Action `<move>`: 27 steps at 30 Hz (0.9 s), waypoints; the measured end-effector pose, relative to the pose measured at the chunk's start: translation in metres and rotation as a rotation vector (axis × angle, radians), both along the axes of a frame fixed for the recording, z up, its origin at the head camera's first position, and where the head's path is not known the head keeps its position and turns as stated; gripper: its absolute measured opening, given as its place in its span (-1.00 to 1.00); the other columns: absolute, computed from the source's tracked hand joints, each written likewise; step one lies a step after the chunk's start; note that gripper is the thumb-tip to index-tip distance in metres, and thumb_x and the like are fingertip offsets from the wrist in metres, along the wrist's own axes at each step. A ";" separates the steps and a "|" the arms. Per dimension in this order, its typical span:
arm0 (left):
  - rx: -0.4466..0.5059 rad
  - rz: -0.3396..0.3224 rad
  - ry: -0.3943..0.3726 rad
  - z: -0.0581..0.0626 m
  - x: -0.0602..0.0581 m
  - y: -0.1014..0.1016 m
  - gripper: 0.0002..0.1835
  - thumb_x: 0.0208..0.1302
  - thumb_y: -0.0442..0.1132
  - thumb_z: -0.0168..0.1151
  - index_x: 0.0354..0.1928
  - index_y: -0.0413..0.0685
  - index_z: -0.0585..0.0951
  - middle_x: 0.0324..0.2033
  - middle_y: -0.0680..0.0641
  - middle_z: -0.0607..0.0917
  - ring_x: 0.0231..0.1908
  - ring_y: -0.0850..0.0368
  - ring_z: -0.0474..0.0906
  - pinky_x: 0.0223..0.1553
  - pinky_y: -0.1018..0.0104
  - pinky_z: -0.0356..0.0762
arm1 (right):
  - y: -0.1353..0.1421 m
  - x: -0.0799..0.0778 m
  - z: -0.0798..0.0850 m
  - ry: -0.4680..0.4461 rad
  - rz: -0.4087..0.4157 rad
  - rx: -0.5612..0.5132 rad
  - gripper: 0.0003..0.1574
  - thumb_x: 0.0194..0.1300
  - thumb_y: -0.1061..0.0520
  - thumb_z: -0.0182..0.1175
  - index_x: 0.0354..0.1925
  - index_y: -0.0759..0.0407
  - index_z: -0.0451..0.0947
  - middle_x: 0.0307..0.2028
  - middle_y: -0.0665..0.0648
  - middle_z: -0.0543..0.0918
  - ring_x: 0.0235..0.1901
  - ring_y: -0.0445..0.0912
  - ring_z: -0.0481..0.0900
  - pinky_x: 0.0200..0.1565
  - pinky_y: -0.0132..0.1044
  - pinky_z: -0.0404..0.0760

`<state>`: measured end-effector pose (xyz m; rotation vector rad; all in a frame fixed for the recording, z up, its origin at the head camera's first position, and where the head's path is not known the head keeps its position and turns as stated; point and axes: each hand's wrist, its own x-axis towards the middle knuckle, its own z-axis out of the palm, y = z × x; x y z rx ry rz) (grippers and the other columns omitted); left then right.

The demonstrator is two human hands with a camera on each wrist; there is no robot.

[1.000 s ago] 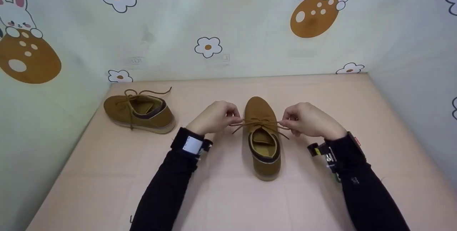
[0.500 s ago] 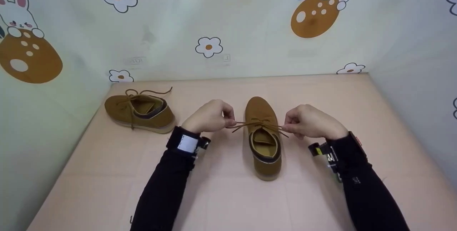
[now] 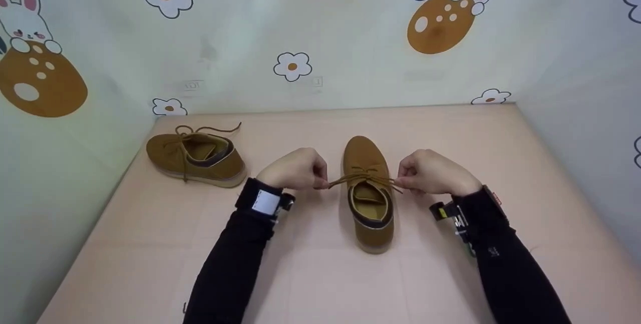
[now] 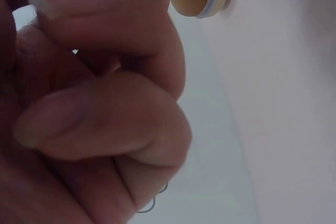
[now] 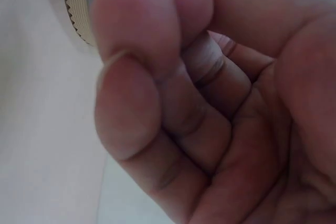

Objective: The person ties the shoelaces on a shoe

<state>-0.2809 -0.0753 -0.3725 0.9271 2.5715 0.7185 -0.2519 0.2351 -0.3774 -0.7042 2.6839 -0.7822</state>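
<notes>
Tan suede shoe (image 3: 369,199) mid-table, toe away. Left hand (image 3: 296,170) and right hand (image 3: 434,172) each pinch a lace (image 3: 364,180) loop, pulled outward. Uneven pull likely slips a loop free.

faint tags on the wall cloth (image 3: 192,85), lettering too blurred to read

Compared with one second ago, the left hand (image 3: 296,170) has moved a little toward 7 o'clock, away from the brown suede shoe (image 3: 369,194), and its pinch on the shoelace (image 3: 364,180) now sits lower. The right hand (image 3: 434,173) has also come down slightly toward 6 o'clock. The lace ends, stretched almost level before, now slope downward from the knot to both hands.
</notes>
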 end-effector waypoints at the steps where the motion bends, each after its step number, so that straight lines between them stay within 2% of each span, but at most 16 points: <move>1: -0.008 0.006 -0.008 0.000 0.000 -0.001 -0.88 0.17 -0.25 0.43 -0.46 -0.14 0.76 -0.63 0.17 0.63 -0.53 0.24 0.43 -0.45 0.35 0.34 | 0.000 0.000 0.000 0.000 -0.003 0.000 -0.73 0.35 0.11 0.27 -0.48 0.21 0.63 -0.67 0.00 0.60 -0.69 -0.13 0.54 -0.54 -0.31 0.48; 4: -0.020 0.051 -0.005 0.003 0.000 -0.002 -0.88 0.21 -0.19 0.41 -0.41 -0.07 0.79 -0.53 0.15 0.70 -0.47 0.22 0.47 -0.40 0.32 0.37 | -0.001 0.001 0.005 0.010 -0.037 0.000 -0.74 0.35 0.09 0.28 -0.42 0.22 0.67 -0.67 0.02 0.60 -0.67 -0.12 0.56 -0.51 -0.30 0.48; 6: -0.015 0.114 0.028 0.007 0.002 -0.004 -0.83 0.25 -0.11 0.38 -0.37 -0.04 0.78 -0.44 0.12 0.72 -0.42 0.20 0.50 -0.36 0.29 0.41 | -0.001 0.003 0.012 0.054 -0.092 0.014 -0.73 0.36 0.03 0.28 -0.34 0.22 0.68 -0.67 0.02 0.60 -0.66 -0.12 0.57 -0.46 -0.27 0.49; 8: 0.008 0.189 0.067 0.015 0.005 -0.005 -0.76 0.29 -0.03 0.34 -0.41 -0.01 0.77 -0.45 0.09 0.72 -0.44 0.16 0.52 -0.37 0.27 0.43 | -0.001 0.009 0.022 0.115 -0.166 0.025 -0.67 0.38 -0.05 0.26 -0.33 0.19 0.68 -0.67 0.02 0.61 -0.65 -0.10 0.58 -0.37 -0.21 0.50; 10: 0.035 0.231 0.081 0.023 0.011 -0.005 -0.67 0.31 0.04 0.31 -0.49 -0.01 0.75 -0.52 0.08 0.71 -0.50 0.14 0.54 -0.42 0.26 0.44 | -0.002 0.015 0.032 0.170 -0.224 0.034 -0.61 0.40 -0.12 0.22 -0.38 0.15 0.67 -0.70 -0.01 0.60 -0.65 -0.10 0.58 -0.32 -0.15 0.50; 12: 0.056 0.224 0.058 0.029 0.017 -0.001 -0.59 0.33 0.08 0.28 -0.57 -0.02 0.74 -0.63 0.08 0.68 -0.59 0.10 0.56 -0.49 0.28 0.44 | -0.004 0.022 0.038 0.193 -0.245 0.027 -0.53 0.41 -0.17 0.19 -0.49 0.10 0.66 -0.72 -0.03 0.58 -0.65 -0.10 0.57 -0.29 -0.13 0.49; 14: 0.062 0.176 0.006 0.029 0.024 0.005 -0.55 0.34 0.09 0.26 -0.60 -0.03 0.74 -0.66 0.07 0.69 -0.63 0.09 0.60 -0.54 0.30 0.47 | -0.008 0.027 0.040 0.184 -0.222 0.021 -0.47 0.41 -0.21 0.17 -0.59 0.05 0.65 -0.74 -0.05 0.58 -0.65 -0.11 0.57 -0.33 -0.15 0.50; 18: 0.042 0.114 -0.109 0.017 0.035 0.021 -0.48 0.34 0.17 0.23 -0.53 -0.12 0.76 -0.58 -0.03 0.74 -0.58 0.03 0.69 -0.58 0.30 0.52 | -0.014 0.032 0.029 0.116 -0.151 0.040 -0.39 0.39 -0.27 0.16 -0.66 0.01 0.66 -0.75 -0.07 0.59 -0.67 -0.13 0.58 -0.42 -0.21 0.50; 20: 0.060 0.125 -0.149 0.008 0.038 0.027 -0.44 0.34 0.20 0.22 -0.50 -0.16 0.75 -0.56 -0.08 0.73 -0.54 -0.01 0.71 -0.57 0.29 0.53 | -0.015 0.034 0.020 0.070 -0.133 0.046 -0.38 0.37 -0.30 0.16 -0.64 0.05 0.69 -0.71 -0.04 0.63 -0.65 -0.10 0.61 -0.45 -0.22 0.52; 22: 0.094 0.142 -0.175 0.000 0.041 0.031 -0.41 0.34 0.22 0.19 -0.55 -0.18 0.69 -0.64 -0.05 0.67 -0.53 -0.06 0.71 -0.58 0.30 0.51 | -0.015 0.036 0.012 0.014 -0.127 0.028 -0.39 0.34 -0.31 0.19 -0.56 0.10 0.72 -0.66 0.02 0.66 -0.62 -0.06 0.64 -0.47 -0.23 0.54; 25: 0.167 0.177 -0.216 -0.009 0.044 0.036 -0.44 0.36 0.18 0.20 -0.61 -0.14 0.59 -0.73 0.01 0.54 -0.54 -0.12 0.69 -0.59 0.25 0.52 | -0.017 0.040 0.001 -0.094 -0.119 -0.056 -0.44 0.33 -0.29 0.23 -0.40 0.15 0.73 -0.59 0.07 0.67 -0.55 -0.01 0.67 -0.46 -0.19 0.60; 27: 0.215 0.201 -0.254 -0.012 0.047 0.040 -0.49 0.37 0.10 0.23 -0.62 -0.13 0.55 -0.75 -0.02 0.54 -0.56 -0.13 0.69 -0.57 0.19 0.58 | -0.020 0.042 -0.003 -0.159 -0.122 -0.121 -0.50 0.34 -0.24 0.25 -0.32 0.17 0.72 -0.58 0.08 0.65 -0.52 -0.01 0.66 -0.41 -0.15 0.63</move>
